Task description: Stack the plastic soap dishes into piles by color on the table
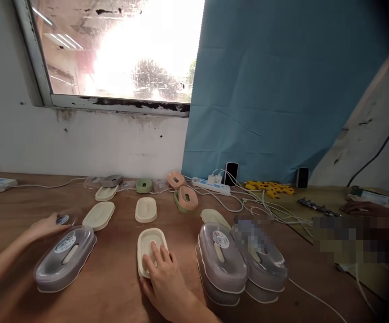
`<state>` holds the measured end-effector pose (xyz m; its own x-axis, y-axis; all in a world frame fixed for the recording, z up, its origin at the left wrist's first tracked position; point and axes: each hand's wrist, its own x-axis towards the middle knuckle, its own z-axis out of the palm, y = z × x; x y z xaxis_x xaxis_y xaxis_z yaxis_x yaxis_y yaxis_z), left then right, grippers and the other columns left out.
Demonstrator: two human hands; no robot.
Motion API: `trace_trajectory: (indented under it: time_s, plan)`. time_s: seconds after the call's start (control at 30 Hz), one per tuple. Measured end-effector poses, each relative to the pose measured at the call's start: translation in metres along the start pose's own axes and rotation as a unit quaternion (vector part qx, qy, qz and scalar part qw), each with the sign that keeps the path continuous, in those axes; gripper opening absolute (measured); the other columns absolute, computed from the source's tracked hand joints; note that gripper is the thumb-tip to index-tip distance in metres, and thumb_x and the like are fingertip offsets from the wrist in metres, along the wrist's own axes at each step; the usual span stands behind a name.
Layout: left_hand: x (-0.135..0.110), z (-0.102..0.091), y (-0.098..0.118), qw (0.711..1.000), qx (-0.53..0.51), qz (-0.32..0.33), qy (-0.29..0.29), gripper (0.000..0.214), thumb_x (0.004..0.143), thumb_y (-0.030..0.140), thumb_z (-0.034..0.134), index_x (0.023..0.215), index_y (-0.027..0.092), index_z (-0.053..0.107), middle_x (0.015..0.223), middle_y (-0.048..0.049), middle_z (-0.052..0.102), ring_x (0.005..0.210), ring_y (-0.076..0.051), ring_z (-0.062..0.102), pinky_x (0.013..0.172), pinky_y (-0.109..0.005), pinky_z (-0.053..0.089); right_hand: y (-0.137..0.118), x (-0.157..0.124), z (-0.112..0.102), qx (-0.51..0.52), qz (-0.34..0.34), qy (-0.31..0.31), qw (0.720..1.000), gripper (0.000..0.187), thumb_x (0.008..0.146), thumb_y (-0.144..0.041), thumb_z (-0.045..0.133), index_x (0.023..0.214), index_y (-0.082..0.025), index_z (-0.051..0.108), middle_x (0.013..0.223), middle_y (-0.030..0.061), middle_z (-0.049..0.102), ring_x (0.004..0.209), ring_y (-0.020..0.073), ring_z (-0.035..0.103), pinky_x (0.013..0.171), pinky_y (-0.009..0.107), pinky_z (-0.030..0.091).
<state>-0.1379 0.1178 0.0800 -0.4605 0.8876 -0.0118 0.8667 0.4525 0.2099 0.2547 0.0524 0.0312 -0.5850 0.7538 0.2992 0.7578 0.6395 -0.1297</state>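
Pressure seems best kept even as the right hand (pixel 165 273) lies open, flat on a cream tray (pixel 143 251), the left hand (pixel 46 224), grip unclear, beside a lidded box (pixel 64 258).

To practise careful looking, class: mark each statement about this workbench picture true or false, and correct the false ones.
1. The right hand lies on a cream tray. True.
2. The left hand grips the clear-lidded box. False: it reaches a small labelled piece beyond that box, apart from it.
3. A stack of clear-lidded boxes stands to the right of the right hand. True.
4. The cloth on the wall is red. False: it is blue.
5. Nothing is plugged into the power strip. False: white plugs sit in it.
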Motion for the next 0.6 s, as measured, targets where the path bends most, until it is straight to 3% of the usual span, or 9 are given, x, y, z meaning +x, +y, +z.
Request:
trace_trajectory:
  time_s: [0.2, 0.27, 0.4, 0.43, 0.5, 0.6]
  plan:
    - [-0.025, -0.034, 0.054, 0.999, 0.013, 0.044, 0.022, 0.089, 0.079, 0.071, 0.018, 0.125, -0.003, 0.035, 0.119, -0.0329, 0.053, 0.107, -0.045, 0.054, 0.08, -0.045, 0.043, -0.001, 0.001, -0.004, -0.008, 0.048, 0.007, 0.999, 0.046, 0.085, -0.04, 0.051, 0.128, -0.022, 0.049, 0.137, 0.016, 0.046, 0.119, 0.036, 0.049, 0.091, 0.053, 0.044]
    - [-0.03, -0.037, 0.073, 0.998, 0.001, 0.061, 0.03, 0.092, 0.078, 0.073, 0.016, 0.128, -0.002, 0.032, 0.122, -0.0329, 0.05, 0.111, -0.046, 0.051, 0.083, -0.048, 0.041, -0.001, 0.001, -0.006, -0.009, 0.064, 0.006, 0.998, 0.05, 0.084, -0.041, 0.052, 0.13, -0.022, 0.048, 0.137, 0.0168, 0.047, 0.117, 0.0354, 0.05, 0.091, 0.053, 0.043]
    - [-0.062, -0.011, 0.114, 0.988, -0.037, 0.147, -0.01, 0.079, 0.074, 0.071, 0.037, 0.127, 0.012, 0.043, 0.117, -0.0174, 0.059, 0.105, -0.031, 0.058, 0.086, -0.036, 0.043, -0.002, -0.001, -0.009, -0.01, 0.091, 0.004, 0.996, 0.052, 0.083, -0.042, 0.054, 0.131, -0.02, 0.049, 0.136, 0.0176, 0.047, 0.116, 0.0357, 0.051, 0.092, 0.055, 0.042]
    - [-0.075, 0.001, 0.124, 0.978, -0.052, 0.2, -0.026, 0.075, 0.074, 0.068, 0.042, 0.126, 0.014, 0.044, 0.115, -0.0156, 0.06, 0.105, -0.029, 0.058, 0.087, -0.035, 0.043, -0.002, -0.001, -0.01, -0.01, 0.093, 0.004, 0.996, 0.052, 0.083, -0.042, 0.054, 0.13, -0.02, 0.05, 0.136, 0.0178, 0.047, 0.115, 0.036, 0.051, 0.092, 0.056, 0.042]
    - [-0.105, 0.023, 0.141, 0.963, -0.048, 0.264, -0.037, 0.07, 0.073, 0.063, 0.047, 0.124, 0.014, 0.049, 0.113, -0.0156, 0.06, 0.104, -0.029, 0.056, 0.09, -0.036, 0.042, -0.002, -0.002, -0.01, -0.012, 0.091, 0.009, 0.996, 0.053, 0.083, -0.041, 0.054, 0.131, -0.019, 0.049, 0.136, 0.0183, 0.047, 0.116, 0.0369, 0.051, 0.092, 0.057, 0.041]
    - [-0.138, 0.044, 0.156, 0.957, -0.019, 0.287, -0.03, 0.068, 0.076, 0.058, 0.048, 0.125, 0.011, 0.05, 0.11, -0.0183, 0.06, 0.104, -0.031, 0.054, 0.09, -0.041, 0.041, 0.0, -0.002, -0.011, -0.019, 0.09, 0.015, 0.996, 0.054, 0.083, -0.04, 0.053, 0.132, -0.018, 0.047, 0.135, 0.0191, 0.048, 0.116, 0.0385, 0.049, 0.091, 0.06, 0.041]
